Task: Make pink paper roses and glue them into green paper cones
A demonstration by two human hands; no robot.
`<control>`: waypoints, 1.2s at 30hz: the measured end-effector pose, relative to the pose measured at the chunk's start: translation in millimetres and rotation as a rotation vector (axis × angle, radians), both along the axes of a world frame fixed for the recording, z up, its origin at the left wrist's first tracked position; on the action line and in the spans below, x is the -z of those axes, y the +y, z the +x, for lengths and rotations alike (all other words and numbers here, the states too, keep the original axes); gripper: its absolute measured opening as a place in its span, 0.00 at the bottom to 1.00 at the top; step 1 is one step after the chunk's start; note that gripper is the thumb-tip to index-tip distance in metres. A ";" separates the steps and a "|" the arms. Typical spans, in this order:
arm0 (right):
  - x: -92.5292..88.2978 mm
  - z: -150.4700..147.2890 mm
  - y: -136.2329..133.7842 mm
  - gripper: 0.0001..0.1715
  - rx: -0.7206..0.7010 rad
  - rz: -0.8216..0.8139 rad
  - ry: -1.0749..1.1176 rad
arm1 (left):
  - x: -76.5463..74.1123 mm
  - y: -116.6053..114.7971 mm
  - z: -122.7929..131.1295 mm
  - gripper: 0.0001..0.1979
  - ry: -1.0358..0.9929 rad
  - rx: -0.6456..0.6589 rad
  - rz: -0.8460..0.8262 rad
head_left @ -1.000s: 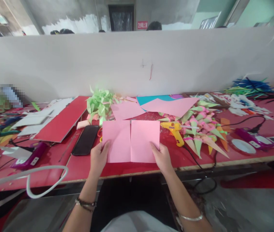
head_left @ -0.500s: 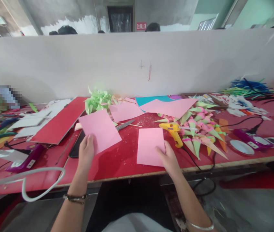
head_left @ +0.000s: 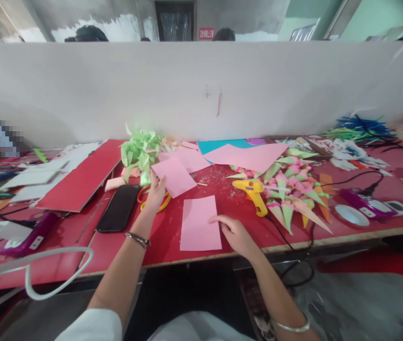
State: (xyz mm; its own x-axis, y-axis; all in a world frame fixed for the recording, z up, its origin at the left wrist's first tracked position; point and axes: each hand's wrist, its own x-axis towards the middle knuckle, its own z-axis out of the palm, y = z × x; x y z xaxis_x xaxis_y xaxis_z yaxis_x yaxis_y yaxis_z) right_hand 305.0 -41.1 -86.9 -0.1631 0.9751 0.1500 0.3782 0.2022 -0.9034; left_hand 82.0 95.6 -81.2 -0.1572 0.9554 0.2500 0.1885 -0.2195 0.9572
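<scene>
Ok so I've got 'em apart now, left hand [head_left: 157, 190] pinching one sheet [head_left: 176, 177] mid-frame, right hand [head_left: 236, 233] loose on the other sheet [head_left: 199, 226] lower-centre.

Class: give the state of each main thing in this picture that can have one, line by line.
Left hand: closed on upper pink sheet
Upper pink sheet: held, tilted
Right hand: index finger over lower pink sheet
Lower pink sheet: lying flat
Phone: screen dark
Glue gun: on its side, glue stick inserted
Scissors: partly hidden, open or shut unclear
Right power strip: plug inserted
</scene>
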 end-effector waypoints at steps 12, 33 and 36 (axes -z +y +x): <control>-9.8 28.2 7.8 0.16 -0.142 0.109 -0.282 | -7.8 -92.0 -8.2 0.35 1.083 0.851 0.130; -31.3 24.5 48.9 0.15 -0.789 -0.091 -0.502 | -1.4 -98.1 5.9 0.39 1.133 0.811 0.141; -32.2 25.8 52.1 0.14 -0.884 -0.113 -0.510 | -0.7 -98.1 6.1 0.40 1.139 0.805 0.136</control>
